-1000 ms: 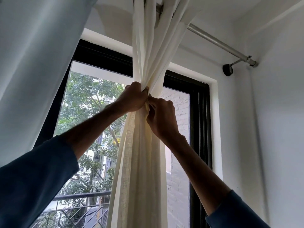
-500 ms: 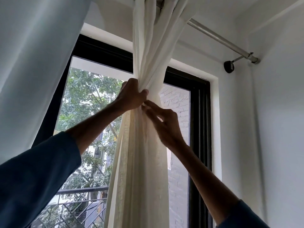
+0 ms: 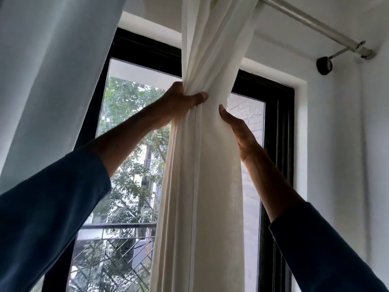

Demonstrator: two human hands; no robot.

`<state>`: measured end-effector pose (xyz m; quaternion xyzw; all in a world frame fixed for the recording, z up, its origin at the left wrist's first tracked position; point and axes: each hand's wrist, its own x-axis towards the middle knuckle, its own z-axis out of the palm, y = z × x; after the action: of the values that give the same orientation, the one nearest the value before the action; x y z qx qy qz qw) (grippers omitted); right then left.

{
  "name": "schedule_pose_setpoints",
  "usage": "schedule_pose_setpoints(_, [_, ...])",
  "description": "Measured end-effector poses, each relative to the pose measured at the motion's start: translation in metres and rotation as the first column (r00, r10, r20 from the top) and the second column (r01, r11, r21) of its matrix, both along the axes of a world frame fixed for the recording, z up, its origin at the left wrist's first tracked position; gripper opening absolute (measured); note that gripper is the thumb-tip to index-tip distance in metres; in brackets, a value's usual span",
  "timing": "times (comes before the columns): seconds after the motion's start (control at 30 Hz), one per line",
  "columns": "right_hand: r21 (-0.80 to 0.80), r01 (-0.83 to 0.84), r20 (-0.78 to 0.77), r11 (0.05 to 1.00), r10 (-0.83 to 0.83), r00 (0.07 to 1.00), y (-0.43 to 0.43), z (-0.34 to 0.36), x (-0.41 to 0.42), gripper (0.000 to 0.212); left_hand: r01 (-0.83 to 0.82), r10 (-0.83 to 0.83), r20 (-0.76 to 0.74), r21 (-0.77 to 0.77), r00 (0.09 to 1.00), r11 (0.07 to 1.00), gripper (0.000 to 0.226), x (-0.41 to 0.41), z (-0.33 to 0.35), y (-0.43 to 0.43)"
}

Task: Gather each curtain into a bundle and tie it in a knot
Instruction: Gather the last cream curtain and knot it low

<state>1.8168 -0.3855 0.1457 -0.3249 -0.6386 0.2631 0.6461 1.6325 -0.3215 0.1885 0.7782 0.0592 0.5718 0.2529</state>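
Note:
A cream-white curtain [image 3: 202, 186] hangs from the rod in front of the window, gathered into a narrow bundle at its middle. My left hand [image 3: 183, 100] grips the bundle from the left, thumb across its front. My right hand [image 3: 237, 129] lies along the bundle's right side just below, its thumb against the cloth and its fingers hidden behind the fabric. A second, pale blue-grey curtain [image 3: 48, 76] hangs loose at the upper left.
A metal curtain rod [image 3: 311, 24] runs to a wall bracket [image 3: 324, 65] at the upper right. Behind the curtain is a black-framed window [image 3: 280, 165] with a balcony railing [image 3: 117, 226] and trees outside. A white wall fills the right side.
My right hand left the pinch at the gather point and slid down to the bundle's right side, reaching behind it. My left hand kept its grip. The view moved closer.

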Motion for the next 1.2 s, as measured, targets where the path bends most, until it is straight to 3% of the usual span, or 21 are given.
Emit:
schedule_pose_setpoints(0.13, [-0.021, 0.012, -0.003, 1.000, -0.012, 1.000, 0.006, -0.002, 0.006, 0.056, -0.003, 0.004, -0.021, 0.017, 1.000, 1.000, 0.049, 0.001, -0.001, -0.003])
schedule_pose_setpoints(0.3, [0.019, -0.107, -0.061, 0.994, 0.108, 0.992, 0.002, 0.004, 0.006, 0.049, 0.055, -0.054, -0.044, 0.018, 0.998, 0.998, 0.050, 0.005, -0.001, -0.009])
schedule_pose_setpoints(0.47, [0.024, -0.139, -0.002, 0.990, 0.140, 0.990, 0.008, 0.021, -0.001, 0.061, 0.028, -0.024, -0.086, 0.045, 0.996, 0.999, 0.052, 0.003, 0.002, -0.001])
schedule_pose_setpoints(0.57, [0.039, -0.035, 0.056, 0.999, 0.033, 0.998, 0.014, 0.034, 0.003, 0.053, -0.195, 0.204, -0.076, 0.112, 0.976, 0.974, 0.060, 0.003, 0.006, 0.005])
schedule_pose_setpoints(0.63, [0.071, 0.077, 0.103, 0.994, -0.085, 0.991, 0.015, 0.043, 0.004, 0.051, -0.442, 0.456, -0.028, 0.198, 0.889, 0.875, 0.060, 0.005, 0.006, 0.006])
schedule_pose_setpoints(0.7, [0.136, 0.129, 0.113, 0.982, -0.145, 0.983, 0.011, 0.058, 0.001, 0.055, -0.582, 0.600, 0.029, 0.284, 0.800, 0.762, 0.044, 0.012, 0.000, 0.000])
schedule_pose_setpoints(0.77, [0.205, 0.125, 0.037, 0.971, -0.135, 0.990, 0.002, 0.078, -0.004, 0.056, -0.611, 0.620, 0.103, 0.360, 0.777, 0.705, 0.026, 0.020, -0.008, -0.009])
schedule_pose_setpoints(0.83, [0.293, 0.315, -0.140, 0.903, -0.286, 0.948, -0.008, 0.102, -0.007, 0.067, -0.623, 0.621, 0.156, 0.408, 0.768, 0.667, 0.022, 0.027, -0.011, -0.015])
schedule_pose_setpoints(0.9, [0.366, 0.528, -0.227, 0.766, -0.477, 0.849, -0.015, 0.126, -0.007, 0.088, -0.629, 0.631, 0.165, 0.440, 0.758, 0.640, 0.024, 0.033, -0.012, -0.019])
schedule_pose_setpoints(0.97, [0.406, 0.547, -0.207, 0.732, -0.510, 0.835, -0.023, 0.153, -0.008, 0.096, -0.636, 0.650, 0.161, 0.470, 0.743, 0.612, 0.026, 0.037, -0.014, -0.022])
schedule_pose_setpoints(1.07, [0.311, 0.406, -0.047, 0.859, -0.413, 0.910, -0.030, 0.188, -0.017, 0.101, -0.627, 0.649, 0.150, 0.488, 0.746, 0.607, 0.027, 0.039, -0.013, -0.024])
schedule_pose_setpoints(1.13, [0.290, 0.425, 0.135, 0.858, -0.476, 0.869, -0.028, 0.204, -0.033, 0.112, -0.621, 0.650, 0.132, 0.484, 0.749, 0.617, 0.027, 0.038, -0.011, -0.024])
schedule_pose_setpoints(1.2, [0.305, 0.536, 0.150, 0.787, -0.596, 0.789, -0.018, 0.216, -0.051, 0.119, -0.611, 0.648, 0.115, 0.489, 0.753, 0.623, 0.023, 0.036, -0.010, -0.025])
